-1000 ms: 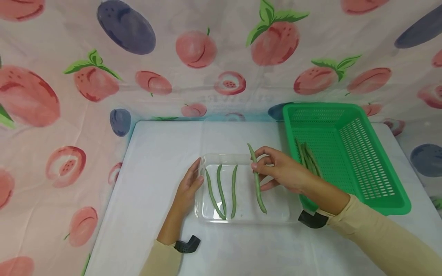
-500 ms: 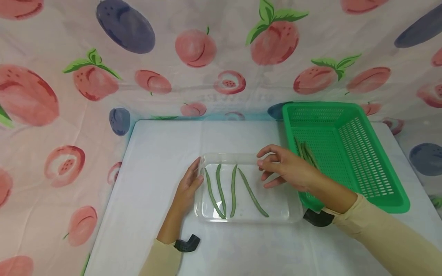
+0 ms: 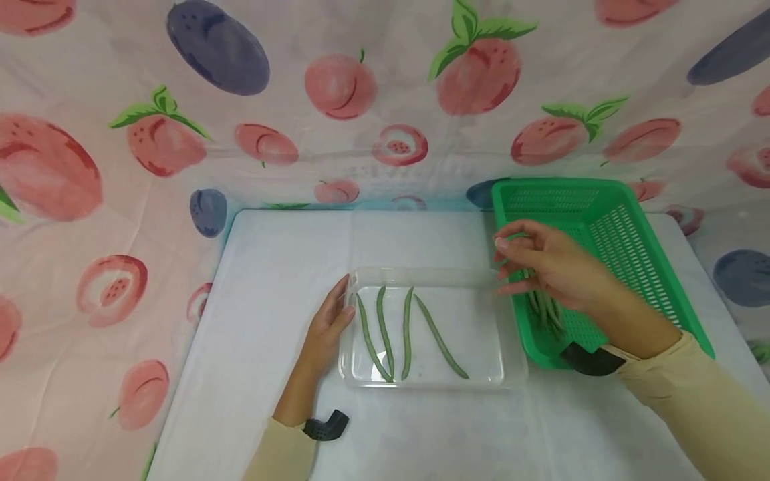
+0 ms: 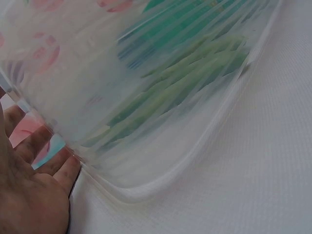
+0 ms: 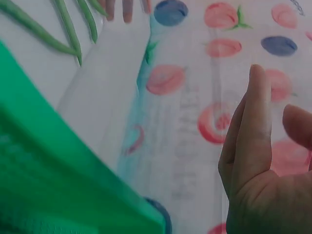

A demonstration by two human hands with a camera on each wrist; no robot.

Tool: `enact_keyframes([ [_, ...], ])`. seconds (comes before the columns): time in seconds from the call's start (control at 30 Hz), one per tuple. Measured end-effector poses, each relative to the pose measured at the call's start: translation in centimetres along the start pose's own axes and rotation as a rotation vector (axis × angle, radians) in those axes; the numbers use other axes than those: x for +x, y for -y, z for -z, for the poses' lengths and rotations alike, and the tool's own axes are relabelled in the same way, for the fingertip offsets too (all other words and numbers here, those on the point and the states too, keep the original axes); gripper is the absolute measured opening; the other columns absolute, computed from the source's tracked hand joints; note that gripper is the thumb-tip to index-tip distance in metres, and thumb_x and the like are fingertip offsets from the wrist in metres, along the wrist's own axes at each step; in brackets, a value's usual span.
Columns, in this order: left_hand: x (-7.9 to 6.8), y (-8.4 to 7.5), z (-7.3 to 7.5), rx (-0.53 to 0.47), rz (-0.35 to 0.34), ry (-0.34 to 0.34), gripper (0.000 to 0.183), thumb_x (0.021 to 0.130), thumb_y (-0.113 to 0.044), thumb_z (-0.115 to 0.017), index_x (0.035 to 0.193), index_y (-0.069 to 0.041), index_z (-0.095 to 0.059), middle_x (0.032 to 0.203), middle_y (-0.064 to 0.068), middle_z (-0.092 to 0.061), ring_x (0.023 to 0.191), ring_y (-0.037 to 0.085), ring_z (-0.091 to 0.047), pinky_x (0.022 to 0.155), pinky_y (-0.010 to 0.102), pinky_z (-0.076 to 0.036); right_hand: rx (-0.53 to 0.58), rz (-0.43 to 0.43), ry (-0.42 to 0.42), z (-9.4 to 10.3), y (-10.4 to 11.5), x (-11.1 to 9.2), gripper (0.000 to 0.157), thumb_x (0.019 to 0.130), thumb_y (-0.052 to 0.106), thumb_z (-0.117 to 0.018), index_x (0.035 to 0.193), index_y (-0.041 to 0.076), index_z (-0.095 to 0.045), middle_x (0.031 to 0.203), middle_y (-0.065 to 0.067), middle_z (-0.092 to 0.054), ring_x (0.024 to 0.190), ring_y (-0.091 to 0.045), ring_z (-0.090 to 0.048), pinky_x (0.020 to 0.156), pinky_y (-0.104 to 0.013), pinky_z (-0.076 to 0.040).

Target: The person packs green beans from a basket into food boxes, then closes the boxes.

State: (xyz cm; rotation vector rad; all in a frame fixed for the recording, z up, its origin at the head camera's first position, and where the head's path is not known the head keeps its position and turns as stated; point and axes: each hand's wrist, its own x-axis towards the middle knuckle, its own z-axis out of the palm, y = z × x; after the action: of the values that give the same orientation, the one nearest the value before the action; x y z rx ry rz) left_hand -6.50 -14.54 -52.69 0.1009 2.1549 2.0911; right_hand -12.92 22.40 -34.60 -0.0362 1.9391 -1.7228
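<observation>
In the head view a clear plastic container (image 3: pixel 475 334) lies on the white table, with several green beans (image 3: pixel 442 337) spread inside it. My left hand (image 3: pixel 325 331) rests against the container's left side, and its spread fingers (image 4: pixel 31 144) touch the wall in the left wrist view. Above the left rim of the green basket (image 3: pixel 656 280) hovers my right hand (image 3: pixel 553 267), holding nothing, its fingers loosely extended. Below it, more beans (image 3: pixel 544 310) lie in the basket, partly hidden by the hand.
The basket stands just right of the container, the two close together. A fruit-print cloth (image 3: pixel 265 107) hangs behind and to the left of the table (image 3: pixel 271 267). Both wrists carry black mounts (image 3: pixel 327 425).
My right hand laid a bean in the container, let go, and moved right over the basket's edge. The left hand and container have stayed put.
</observation>
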Motion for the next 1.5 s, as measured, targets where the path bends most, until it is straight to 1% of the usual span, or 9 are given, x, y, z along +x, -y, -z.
enact_keyframes([
  [0.27,-0.2,-0.2,0.1,0.0,0.013,0.001,0.056,0.106,-0.025,-0.052,0.158,-0.036,-0.035,0.162,0.001,-0.041,0.148,0.028,-0.043,0.115,0.055,-0.04,0.077,0.055,-0.039,4.5,-0.2,-0.4,0.019,0.107,0.018,-0.054,0.125,0.014,-0.053,0.106,-0.002,-0.068,0.086,-0.019,-0.072,0.075,-0.042,-0.065],
  [0.47,-0.2,-0.1,0.1,0.004,0.018,-0.001,0.056,0.106,-0.026,-0.052,0.158,-0.037,-0.035,0.161,0.003,-0.042,0.148,0.027,-0.044,0.115,0.056,-0.042,0.107,0.022,-0.058,7.8,-1.4,-0.1,0.02,0.107,0.017,-0.051,0.126,0.012,-0.051,0.11,-0.001,-0.066,0.091,-0.018,-0.072,0.078,-0.036,-0.064],
  [0.53,-0.2,-0.1,0.1,0.0,0.02,-0.002,0.056,0.106,-0.024,-0.051,0.158,-0.037,-0.035,0.161,0.003,-0.042,0.148,0.028,-0.044,0.115,0.056,-0.041,0.091,0.004,-0.056,8.9,-1.9,0.0,0.02,0.108,0.018,-0.051,0.127,0.013,-0.05,0.112,0.0,-0.066,0.094,-0.017,-0.071,0.079,-0.035,-0.064],
  [0.67,-0.3,0.0,0.2,-0.004,0.025,-0.001,0.056,0.106,-0.023,-0.051,0.157,-0.038,-0.036,0.161,0.001,-0.042,0.148,0.027,-0.044,0.115,0.055,-0.041,-0.001,-0.039,-0.076,10.7,-3.1,0.3,0.023,0.109,0.023,-0.049,0.13,0.016,-0.047,0.116,0.007,-0.066,0.1,-0.013,-0.07,0.083,-0.032,-0.063],
  [0.83,-0.3,0.0,0.1,-0.014,0.023,0.005,0.056,0.106,-0.024,-0.053,0.157,-0.038,-0.035,0.162,0.0,-0.041,0.149,0.026,-0.041,0.117,0.055,-0.039,-0.074,-0.096,-0.049,12.5,-4.5,0.4,0.028,0.109,0.026,-0.047,0.134,0.017,-0.042,0.119,0.014,-0.065,0.105,-0.01,-0.069,0.088,-0.032,-0.062],
  [1.1,-0.2,0.1,0.2,-0.011,0.027,0.006,0.056,0.105,-0.03,-0.054,0.157,-0.039,-0.035,0.162,0.0,-0.041,0.149,0.026,-0.041,0.116,0.055,-0.04,-0.114,-0.156,0.003,14.3,-6.6,0.8,0.028,0.109,0.024,-0.048,0.135,0.015,-0.045,0.121,0.016,-0.066,0.111,-0.01,-0.069,0.094,-0.036,-0.06],
  [1.2,-0.2,0.2,0.2,-0.008,0.027,0.005,0.056,0.105,-0.029,-0.054,0.157,-0.039,-0.036,0.162,0.0,-0.041,0.149,0.026,-0.042,0.116,0.055,-0.04,-0.128,-0.201,-0.001,14.7,-7.4,1.0,0.035,0.109,0.026,-0.05,0.139,0.012,-0.042,0.118,0.018,-0.067,0.111,-0.01,-0.068,0.097,-0.037,-0.059],
  [1.37,-0.2,0.2,0.2,-0.001,0.018,0.004,0.057,0.105,-0.027,-0.053,0.158,-0.038,-0.035,0.162,0.001,-0.041,0.148,0.027,-0.043,0.116,0.054,-0.04,-0.176,-0.265,-0.012,15.1,-8.3,1.3,0.057,0.107,0.033,-0.054,0.149,0.003,-0.032,0.119,0.016,-0.066,0.11,-0.009,-0.068,0.102,-0.041,-0.056],
  [1.5,-0.1,0.2,0.2,-0.01,0.016,0.009,0.057,0.105,-0.026,-0.053,0.158,-0.037,-0.035,0.162,0.001,-0.041,0.149,0.027,-0.042,0.116,0.054,-0.04,-0.195,-0.292,-0.01,15.3,-9.2,1.7,0.057,0.105,0.035,-0.058,0.148,0.003,-0.037,0.121,0.013,-0.064,0.108,-0.007,-0.068,0.103,-0.042,-0.056],
])
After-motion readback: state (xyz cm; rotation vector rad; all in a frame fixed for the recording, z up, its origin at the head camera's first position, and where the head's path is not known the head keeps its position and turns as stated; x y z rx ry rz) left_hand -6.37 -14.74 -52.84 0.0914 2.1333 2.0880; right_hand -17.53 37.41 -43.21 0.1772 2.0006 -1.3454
